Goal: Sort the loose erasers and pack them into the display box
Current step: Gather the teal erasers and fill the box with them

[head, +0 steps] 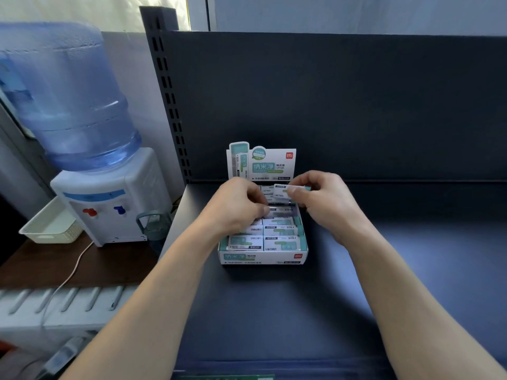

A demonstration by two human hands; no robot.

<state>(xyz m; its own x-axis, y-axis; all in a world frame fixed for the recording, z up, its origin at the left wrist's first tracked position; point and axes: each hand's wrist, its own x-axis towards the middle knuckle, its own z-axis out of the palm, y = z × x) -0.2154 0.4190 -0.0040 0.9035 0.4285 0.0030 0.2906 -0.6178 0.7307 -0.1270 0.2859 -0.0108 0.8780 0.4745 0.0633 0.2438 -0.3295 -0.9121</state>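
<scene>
A white and teal display box stands on the dark shelf, its printed header card upright at the back. Several wrapped erasers lie in rows inside it. My right hand hovers over the back of the box, pinching one white and teal eraser between thumb and fingers. My left hand is over the box's left side, fingertips curled down onto an eraser in the middle row; whether it grips that eraser is hidden by the fingers.
The dark shelf has an upright back panel and a slotted post at left. Beyond the shelf's left edge stand a water dispenser with a blue bottle, a white basket and a cup.
</scene>
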